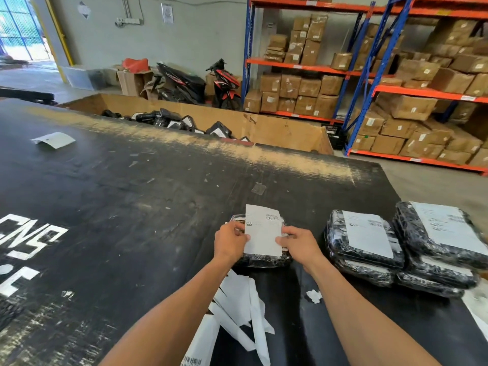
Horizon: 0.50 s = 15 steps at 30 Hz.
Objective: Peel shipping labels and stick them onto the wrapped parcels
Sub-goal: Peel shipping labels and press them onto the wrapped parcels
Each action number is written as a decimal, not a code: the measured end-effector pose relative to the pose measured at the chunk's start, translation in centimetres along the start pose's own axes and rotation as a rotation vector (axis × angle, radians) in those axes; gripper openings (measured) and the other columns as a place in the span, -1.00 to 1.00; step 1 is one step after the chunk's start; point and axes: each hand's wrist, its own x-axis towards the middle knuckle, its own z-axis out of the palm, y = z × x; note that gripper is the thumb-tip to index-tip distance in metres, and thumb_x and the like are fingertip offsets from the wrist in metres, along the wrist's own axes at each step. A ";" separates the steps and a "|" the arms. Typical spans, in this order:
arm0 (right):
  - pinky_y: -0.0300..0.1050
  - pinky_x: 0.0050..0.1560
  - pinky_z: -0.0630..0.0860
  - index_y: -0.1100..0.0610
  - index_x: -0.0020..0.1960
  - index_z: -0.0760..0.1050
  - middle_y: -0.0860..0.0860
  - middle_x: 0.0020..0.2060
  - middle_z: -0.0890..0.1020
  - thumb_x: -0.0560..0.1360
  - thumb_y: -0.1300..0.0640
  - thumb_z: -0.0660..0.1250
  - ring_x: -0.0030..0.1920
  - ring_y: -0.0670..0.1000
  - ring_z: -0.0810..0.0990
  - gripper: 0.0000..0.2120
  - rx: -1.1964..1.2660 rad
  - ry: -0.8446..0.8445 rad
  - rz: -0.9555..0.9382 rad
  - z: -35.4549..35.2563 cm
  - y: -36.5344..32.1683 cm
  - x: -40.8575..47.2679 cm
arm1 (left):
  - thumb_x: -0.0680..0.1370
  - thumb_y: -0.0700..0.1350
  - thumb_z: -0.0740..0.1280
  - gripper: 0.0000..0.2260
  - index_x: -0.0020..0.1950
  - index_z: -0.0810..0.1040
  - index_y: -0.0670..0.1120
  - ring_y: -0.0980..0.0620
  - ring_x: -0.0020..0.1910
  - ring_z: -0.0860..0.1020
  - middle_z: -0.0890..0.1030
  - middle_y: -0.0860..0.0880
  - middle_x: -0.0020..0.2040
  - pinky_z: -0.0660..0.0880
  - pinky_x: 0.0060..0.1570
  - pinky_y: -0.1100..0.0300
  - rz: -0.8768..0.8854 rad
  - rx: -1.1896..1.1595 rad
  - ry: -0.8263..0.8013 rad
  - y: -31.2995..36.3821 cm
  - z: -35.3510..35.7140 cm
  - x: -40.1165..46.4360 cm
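Note:
A white shipping label [262,232] lies over a black wrapped parcel [264,259] on the black table [132,207]. My left hand [229,243] pinches the label's left edge. My right hand [297,243] pinches its right edge, thumb on top. The label's far end sticks out past the parcel. Two stacks of black wrapped parcels with labels on top, one [364,247] and another [443,244], stand to the right.
Peeled white backing strips [237,313] lie at the table's near edge between my arms. A loose white sheet [54,140] lies far left. Behind the table a cardboard bin [277,128] holds several labelled parcels. Racks of boxes [396,88] and scooters [224,83] stand beyond.

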 end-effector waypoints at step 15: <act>-0.10 0.07 0.51 -0.09 0.09 0.67 -0.06 -0.11 0.62 0.40 0.11 0.52 -0.01 0.01 0.60 -0.72 -0.207 0.000 -0.025 0.5 -0.1 1.2 | 0.40 -0.24 0.44 -0.87 -0.11 0.60 -0.05 -0.02 -0.13 0.63 0.66 -0.02 -0.17 0.54 -0.17 0.15 -0.072 0.083 -0.033 0.4 0.4 1.4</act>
